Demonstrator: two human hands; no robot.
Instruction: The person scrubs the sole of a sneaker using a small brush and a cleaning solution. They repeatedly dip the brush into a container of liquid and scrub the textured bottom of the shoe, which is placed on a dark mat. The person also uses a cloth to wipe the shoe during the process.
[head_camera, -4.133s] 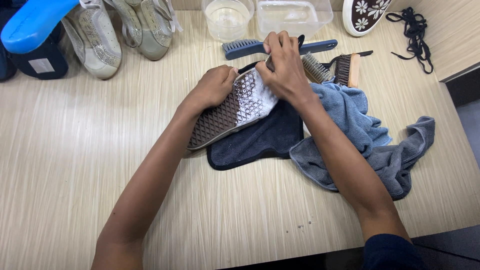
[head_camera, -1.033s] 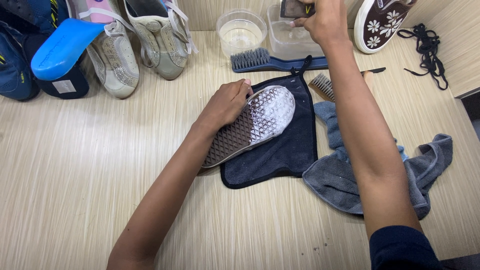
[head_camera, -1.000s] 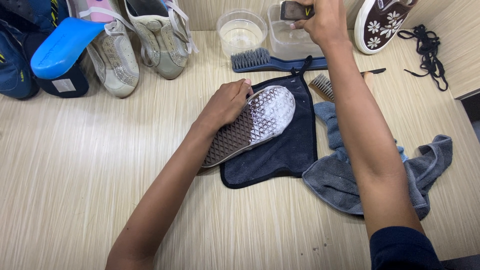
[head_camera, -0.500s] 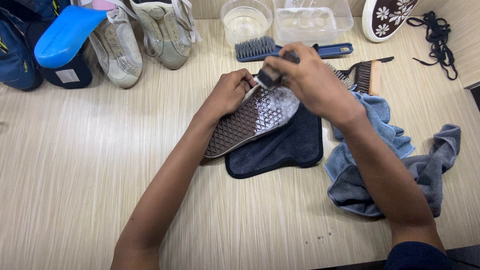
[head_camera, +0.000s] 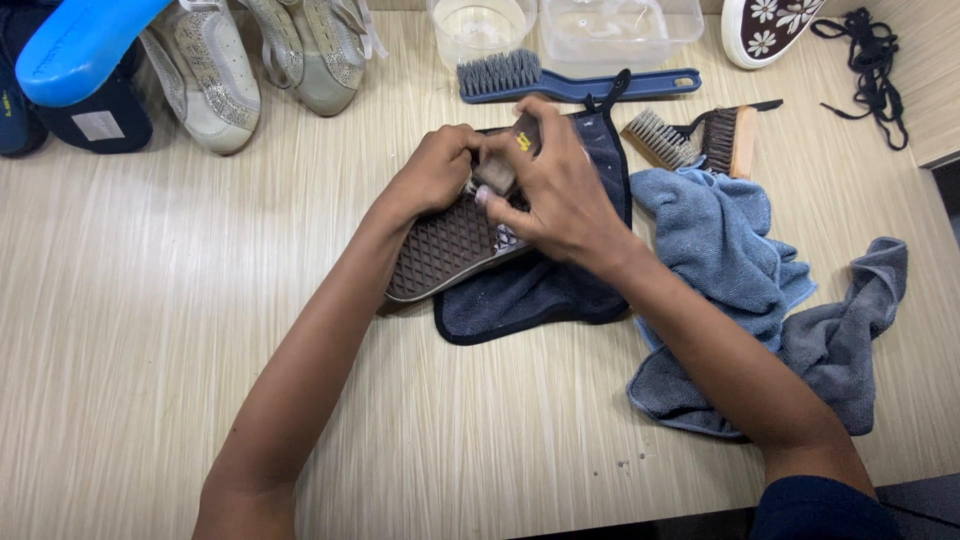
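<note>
Gripping small brush (head_camera: 497, 172), right hand (head_camera: 555, 195) curls over shoe (head_camera: 445, 245), forearm slanting in from lower right. Left hand (head_camera: 432, 170) clamps shoe's far end, sole up, on dark cloth (head_camera: 560, 285) at table (head_camera: 150, 330) centre. Round clear tub (head_camera: 478, 22) and rectangular clear box (head_camera: 620, 25) at far edge; contents indistinct.

Both forearms are bare from wrist to elbow. The left hand (head_camera: 432, 172) and right hand (head_camera: 555, 190) wear no gloves, rings or watch. A dark navy sleeve (head_camera: 825, 508) covers the right upper arm at the frame's lower right.
</note>
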